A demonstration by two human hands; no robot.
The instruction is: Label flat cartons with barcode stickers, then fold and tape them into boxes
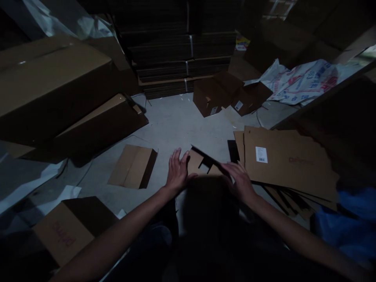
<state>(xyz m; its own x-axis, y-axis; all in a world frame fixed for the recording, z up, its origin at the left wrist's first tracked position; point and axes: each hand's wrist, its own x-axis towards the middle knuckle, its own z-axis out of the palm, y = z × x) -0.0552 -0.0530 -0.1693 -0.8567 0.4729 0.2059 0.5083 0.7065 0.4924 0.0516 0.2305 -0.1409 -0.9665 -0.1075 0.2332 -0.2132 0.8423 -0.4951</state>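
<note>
A small brown cardboard box (202, 164) with its flaps up stands on the grey floor in front of me, its near part lost in deep shadow. My left hand (177, 171) rests against the box's left side with fingers stretched out and thumb apart. My right hand (240, 180) lies on the box's right flap, fingers extended and spread. Neither hand grips anything that I can see.
A stack of flattened cartons (288, 164) with a white label lies to the right. A flat folded box (133, 166) lies on the floor (173, 121) to the left. Large cartons (49, 82) crowd the left, strapped bundles of cardboard (182, 58) stand behind, small boxes (217, 94) and a printed sack (302, 80) beyond.
</note>
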